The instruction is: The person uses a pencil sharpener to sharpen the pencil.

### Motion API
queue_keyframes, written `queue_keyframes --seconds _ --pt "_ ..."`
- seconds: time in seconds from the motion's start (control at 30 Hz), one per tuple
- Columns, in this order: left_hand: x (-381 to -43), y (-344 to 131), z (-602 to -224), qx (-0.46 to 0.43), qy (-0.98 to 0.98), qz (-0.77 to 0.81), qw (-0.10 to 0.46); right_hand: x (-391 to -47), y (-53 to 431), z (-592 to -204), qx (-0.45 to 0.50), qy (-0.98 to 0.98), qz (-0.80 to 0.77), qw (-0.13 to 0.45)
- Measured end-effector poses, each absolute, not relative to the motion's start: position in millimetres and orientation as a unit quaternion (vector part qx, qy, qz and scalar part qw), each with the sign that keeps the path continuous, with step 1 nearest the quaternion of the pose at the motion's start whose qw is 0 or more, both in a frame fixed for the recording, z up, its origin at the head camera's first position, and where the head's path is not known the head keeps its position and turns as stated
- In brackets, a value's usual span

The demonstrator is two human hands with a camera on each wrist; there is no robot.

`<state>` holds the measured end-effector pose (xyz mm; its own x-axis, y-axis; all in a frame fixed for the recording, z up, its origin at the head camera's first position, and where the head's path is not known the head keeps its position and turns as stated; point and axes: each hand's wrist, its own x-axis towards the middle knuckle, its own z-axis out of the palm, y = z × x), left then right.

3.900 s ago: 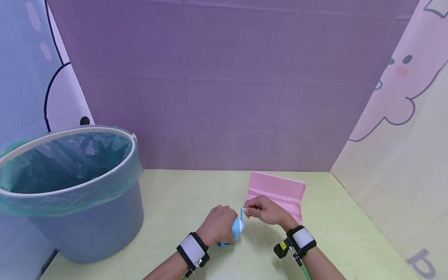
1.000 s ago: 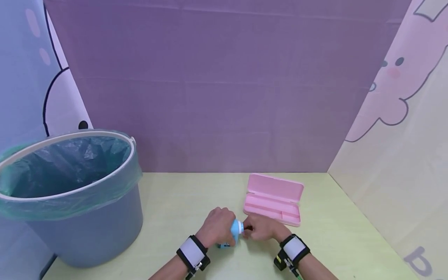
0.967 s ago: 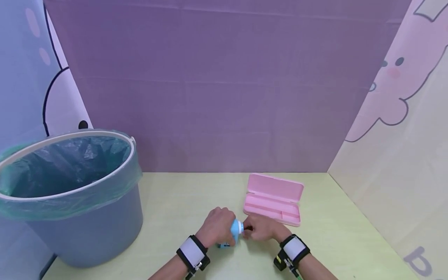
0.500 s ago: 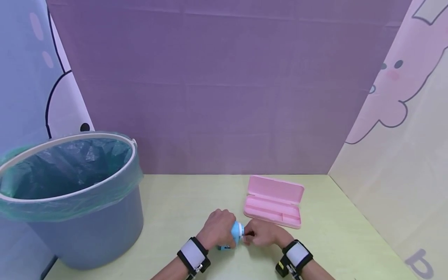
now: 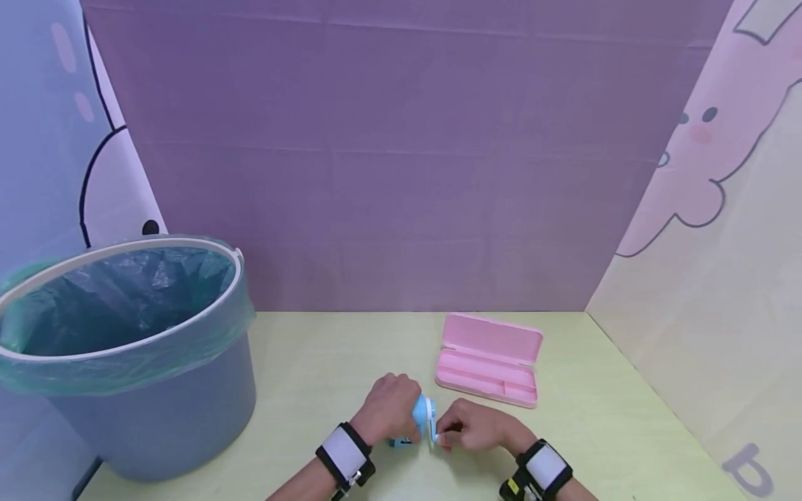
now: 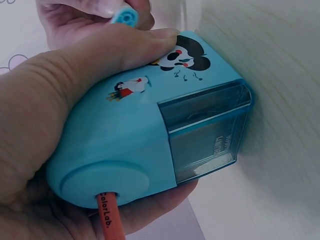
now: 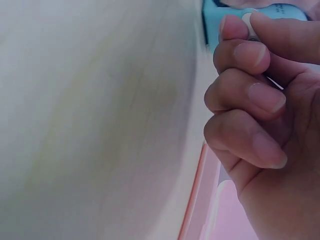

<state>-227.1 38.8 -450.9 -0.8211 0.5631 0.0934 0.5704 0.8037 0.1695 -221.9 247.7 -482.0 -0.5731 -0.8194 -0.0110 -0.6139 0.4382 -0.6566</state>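
Note:
A light blue hand-crank pencil sharpener (image 6: 125,130) with cartoon prints is gripped by my left hand (image 5: 390,407), the thumb lying across its top. From the round front sticks a red pencil (image 6: 110,217) marked "ColorLab.", its tip hidden inside. The see-through drawer (image 6: 205,140) has some pale matter at the bottom. On the sharpener's right side, in the head view, the blue crank (image 5: 432,426) points down towards me. My right hand (image 5: 476,424) pinches the crank's small white knob (image 7: 248,25) between thumb and index finger, its other fingers curled.
Behind my right hand a pink pencil case (image 5: 489,379) lies with its lid up. A large grey-blue bin (image 5: 169,417) with a green liner stands at the left. A purple backdrop (image 5: 388,174) rises behind the pale table (image 5: 313,355).
The crank has turned from pointing up, 3.9 seconds ago, to pointing down now. My right hand has moved with it, nearer to me. My left hand and the sharpener have stayed in place.

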Motion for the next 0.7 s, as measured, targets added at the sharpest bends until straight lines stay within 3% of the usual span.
queue_keyframes --seconds 0.7 --pt "-225.3 37.4 -449.7 -0.29 -0.952 -0.092 0.008 -218.7 251.7 -470.2 -0.466 0.813 -0.316 0.153"
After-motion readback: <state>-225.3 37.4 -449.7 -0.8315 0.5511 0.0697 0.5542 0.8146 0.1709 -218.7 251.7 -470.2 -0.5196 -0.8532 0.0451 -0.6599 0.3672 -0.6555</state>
